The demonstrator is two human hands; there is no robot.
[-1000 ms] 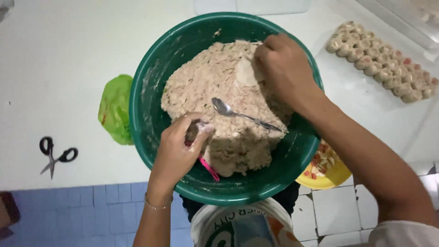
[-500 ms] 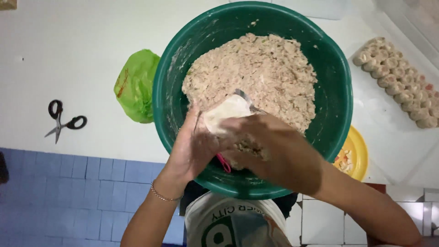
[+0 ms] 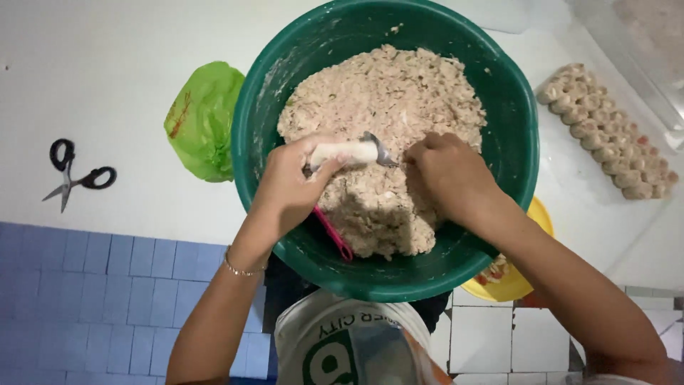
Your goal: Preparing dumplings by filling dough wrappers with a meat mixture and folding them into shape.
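Note:
A large green bowl (image 3: 513, 135) holds a heap of pale minced filling (image 3: 388, 107). My left hand (image 3: 288, 189) is over the bowl's near left side, closed around a folded white wrapper (image 3: 345, 151) with a pink-handled tool (image 3: 333, 234) sticking out below it. A metal spoon (image 3: 377, 147) lies with its bowl against the wrapper's right end. My right hand (image 3: 449, 175) is just right of it, fingers curled down on the filling near the spoon; its grip is hidden.
A crumpled green plastic bag (image 3: 203, 121) lies left of the bowl, and black scissors (image 3: 71, 171) farther left. Rows of finished dumplings (image 3: 605, 135) sit at the right. A yellow dish (image 3: 524, 274) peeks out under the bowl's right rim.
My right hand has come off the wrapper and moved right, onto the filling. My left hand still holds the wrapper, now folded shut. The view has shifted slightly.

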